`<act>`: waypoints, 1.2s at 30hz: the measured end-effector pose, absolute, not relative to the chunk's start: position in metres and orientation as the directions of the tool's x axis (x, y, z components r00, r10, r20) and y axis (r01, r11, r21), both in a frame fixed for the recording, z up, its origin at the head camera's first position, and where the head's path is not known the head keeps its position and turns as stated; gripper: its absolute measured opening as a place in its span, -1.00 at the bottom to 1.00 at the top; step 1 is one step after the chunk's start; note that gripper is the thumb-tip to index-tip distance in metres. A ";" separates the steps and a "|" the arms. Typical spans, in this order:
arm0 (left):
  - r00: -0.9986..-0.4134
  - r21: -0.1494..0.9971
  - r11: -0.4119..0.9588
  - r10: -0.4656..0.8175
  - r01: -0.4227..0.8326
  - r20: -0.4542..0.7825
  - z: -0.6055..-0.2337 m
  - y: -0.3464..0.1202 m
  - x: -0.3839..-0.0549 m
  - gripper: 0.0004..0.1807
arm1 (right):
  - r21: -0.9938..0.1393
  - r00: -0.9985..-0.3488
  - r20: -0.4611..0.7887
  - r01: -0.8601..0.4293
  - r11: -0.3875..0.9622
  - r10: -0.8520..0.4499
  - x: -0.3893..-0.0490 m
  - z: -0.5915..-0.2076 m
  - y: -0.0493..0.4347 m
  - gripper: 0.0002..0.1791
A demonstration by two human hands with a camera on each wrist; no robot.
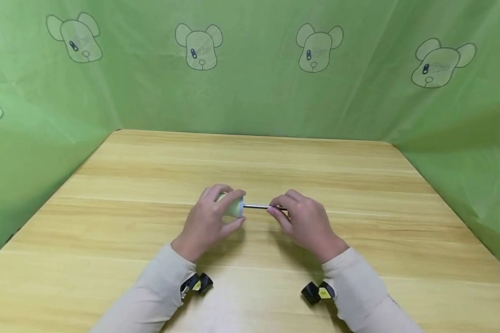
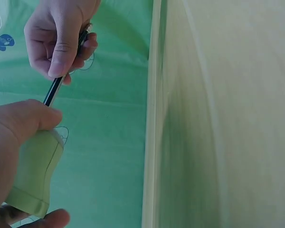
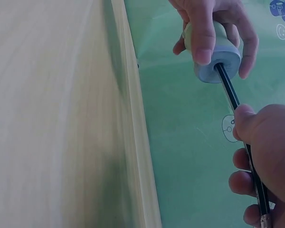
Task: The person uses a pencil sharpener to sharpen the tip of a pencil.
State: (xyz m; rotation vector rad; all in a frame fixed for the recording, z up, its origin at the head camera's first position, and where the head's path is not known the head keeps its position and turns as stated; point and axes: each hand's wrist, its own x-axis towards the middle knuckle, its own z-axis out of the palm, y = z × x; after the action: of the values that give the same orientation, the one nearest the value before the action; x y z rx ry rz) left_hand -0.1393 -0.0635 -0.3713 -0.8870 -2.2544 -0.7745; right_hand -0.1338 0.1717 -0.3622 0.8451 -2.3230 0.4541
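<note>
My left hand grips a small pale green pencil sharpener with a blue-grey end face, held on its side above the table. In the left wrist view its green body flares toward the base. From the right, my right hand pinches a dark pencil with a lighter stripe between thumb and fingers. One end of the pencil sits in the hole of the sharpener's end face, so its tip is hidden. A metal band shows at the pencil's other end, past my right palm.
Both hands are over a light wood-grain table. Green cloth printed with mouse-like heads hangs behind it and along both sides. A black device with a yellow label is strapped at each wrist, over pale sleeves.
</note>
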 end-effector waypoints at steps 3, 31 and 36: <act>-0.583 0.267 0.617 0.392 0.740 0.712 -0.372 -0.063 -0.139 -0.50 | -0.112 -0.596 0.665 -0.675 0.729 -0.450 -0.134 -0.363 0.172 -0.87; -0.679 0.409 0.651 0.229 0.640 0.698 -0.373 -0.066 -0.143 -0.54 | -0.171 -0.629 0.703 -0.603 0.779 -0.332 -0.135 -0.356 0.196 -0.87; -0.684 0.434 0.630 0.220 0.644 0.696 -0.373 -0.072 -0.143 -0.54 | -0.177 -0.622 0.711 -0.609 0.773 -0.327 -0.136 -0.355 0.204 -0.89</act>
State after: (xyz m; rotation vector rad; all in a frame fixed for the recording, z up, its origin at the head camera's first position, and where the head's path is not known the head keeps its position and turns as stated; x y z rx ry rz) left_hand -0.1430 -0.0719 -0.3735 -0.6726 -2.2486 -0.9188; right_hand -0.1365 0.2044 -0.3554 0.6939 -2.2789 0.5333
